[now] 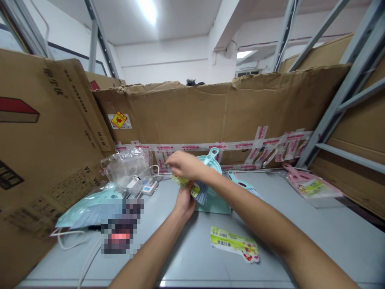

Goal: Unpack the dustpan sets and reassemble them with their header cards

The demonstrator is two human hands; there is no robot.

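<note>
Blue-bristled brush (201,192), gripped in both hands, left hand (184,203) beneath, right hand (185,165) over its yellow label (179,181)

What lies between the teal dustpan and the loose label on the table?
Only bare grey table top lies between the dustpan and the label, as the head view shows.

Pixelated patch (120,226) lower left, can't tell what's under it; your right hand (186,165) hides much of the teal dustpan (214,165); label (180,181) above your left hand (184,202) unreadable.

bright ceiling light (147,10), soft shadows under forearms (264,228), bowed edges, pixelated patch (120,226)
</note>
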